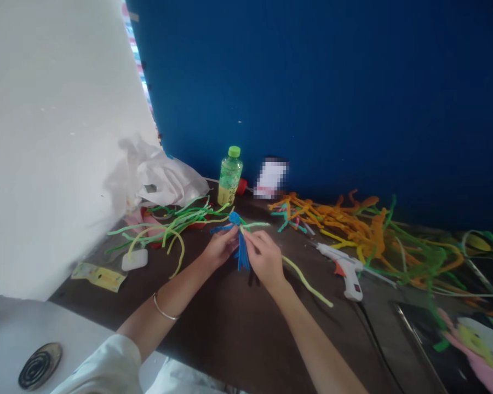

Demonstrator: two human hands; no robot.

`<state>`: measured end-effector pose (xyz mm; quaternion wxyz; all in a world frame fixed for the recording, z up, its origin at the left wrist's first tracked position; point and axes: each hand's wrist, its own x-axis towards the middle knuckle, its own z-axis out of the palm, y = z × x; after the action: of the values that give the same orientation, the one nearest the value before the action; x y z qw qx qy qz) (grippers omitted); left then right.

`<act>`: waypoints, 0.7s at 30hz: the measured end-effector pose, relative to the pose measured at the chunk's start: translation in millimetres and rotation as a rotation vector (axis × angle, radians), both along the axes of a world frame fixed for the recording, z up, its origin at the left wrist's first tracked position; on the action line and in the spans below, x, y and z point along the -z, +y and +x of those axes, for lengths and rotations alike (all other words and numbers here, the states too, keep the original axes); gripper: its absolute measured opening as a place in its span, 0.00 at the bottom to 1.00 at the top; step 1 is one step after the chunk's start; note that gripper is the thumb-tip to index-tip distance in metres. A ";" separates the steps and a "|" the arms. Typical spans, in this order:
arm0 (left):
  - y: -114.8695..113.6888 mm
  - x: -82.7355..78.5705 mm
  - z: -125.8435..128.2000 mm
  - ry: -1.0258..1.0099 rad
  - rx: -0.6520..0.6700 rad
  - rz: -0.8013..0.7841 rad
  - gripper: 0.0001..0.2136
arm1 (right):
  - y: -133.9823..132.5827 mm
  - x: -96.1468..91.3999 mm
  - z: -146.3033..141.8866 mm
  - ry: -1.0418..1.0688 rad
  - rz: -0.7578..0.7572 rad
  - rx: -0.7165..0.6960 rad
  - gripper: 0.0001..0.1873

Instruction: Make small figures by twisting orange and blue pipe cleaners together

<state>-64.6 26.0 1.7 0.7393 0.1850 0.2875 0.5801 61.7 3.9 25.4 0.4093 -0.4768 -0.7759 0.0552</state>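
Note:
Between my hands, over the middle of the dark table, is a blue figure of fuzzy pipe cleaners (242, 253), with a round curled top and several strands hanging down. My left hand (222, 244) grips it from the left, fingers closed near its upper part. With thumb and fingers pinched, my right hand (264, 253) holds a pale green pipe cleaner (258, 224) against the blue figure. A longer yellow-green pipe cleaner (308, 282) lies on the table, partly behind my right hand. The fingertips hide the exact contact.
A white glue gun (345, 265) with a black cord lies at right. Orange pipe cleaners (353, 224) heap behind it; green ones (181, 221) spread at left. A green-capped bottle (230, 178) and a blurred phone (271, 178) stand near the blue wall. A white plastic bag (168, 178) sits back left.

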 end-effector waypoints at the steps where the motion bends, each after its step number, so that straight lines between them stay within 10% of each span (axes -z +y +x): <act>1: 0.2 0.5 0.0 -0.009 0.011 -0.001 0.09 | 0.7 2.8 1.2 -0.030 0.021 -0.011 0.15; 10: -0.2 5.0 -0.8 -0.096 0.143 0.015 0.11 | 11.1 17.3 13.2 -0.057 0.149 -0.094 0.12; 21: -0.6 -1.1 -7.3 0.125 0.267 0.028 0.15 | 23.1 -13.8 36.7 0.016 -0.169 -0.186 0.07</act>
<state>-71.9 25.4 2.7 0.7881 0.2676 0.2976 0.4677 98.4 27.0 39.2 0.3668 -0.4351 -0.8062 0.1618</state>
